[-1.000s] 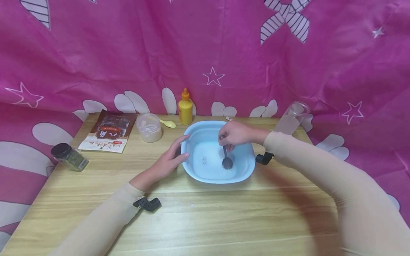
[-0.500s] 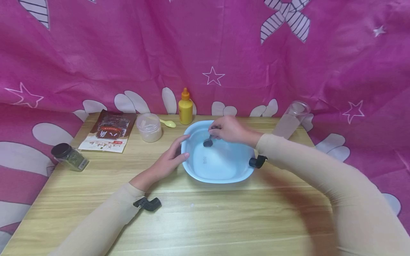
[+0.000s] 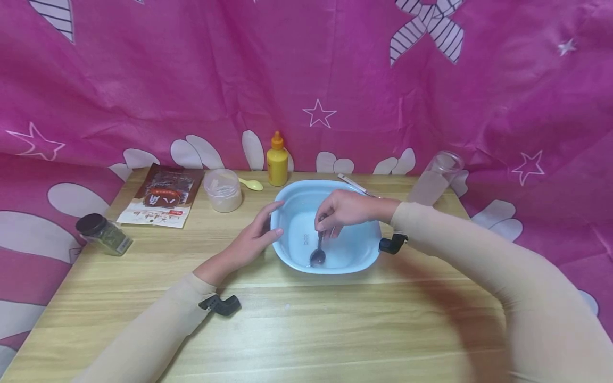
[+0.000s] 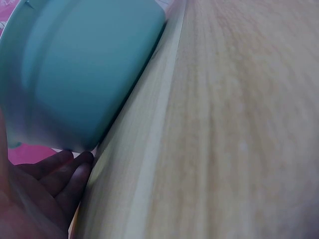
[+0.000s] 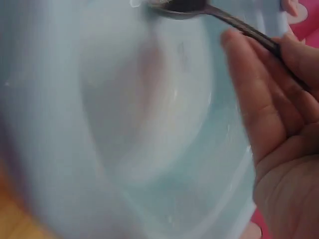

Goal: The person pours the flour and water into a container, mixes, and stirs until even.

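A light blue plastic basin (image 3: 369,255) with a little clear liquid sits on the wooden table (image 3: 306,330). My right hand (image 3: 346,209) is over the basin and pinches the handle of a dark metal spoon (image 3: 318,256), whose bowl dips near the front wall. The right wrist view shows the spoon (image 5: 214,12) and my fingers (image 5: 259,94) above the basin floor (image 5: 124,129). My left hand (image 3: 251,239) rests with straight fingers against the basin's left rim; the left wrist view shows its fingers (image 4: 60,179) beside the basin wall (image 4: 84,74).
Along the back edge stand a yellow squeeze bottle (image 3: 277,161), a lidded clear tub (image 3: 222,190) with a yellow spoon (image 3: 251,184) beside it, a brown packet (image 3: 163,196) and a tilted clear cup (image 3: 437,176). A dark-lidded spice jar (image 3: 102,234) lies at the left edge.
My right hand has swept the spoon round inside the basin, from front right to the back left, now to the front middle. My left hand and the basin have stayed put.
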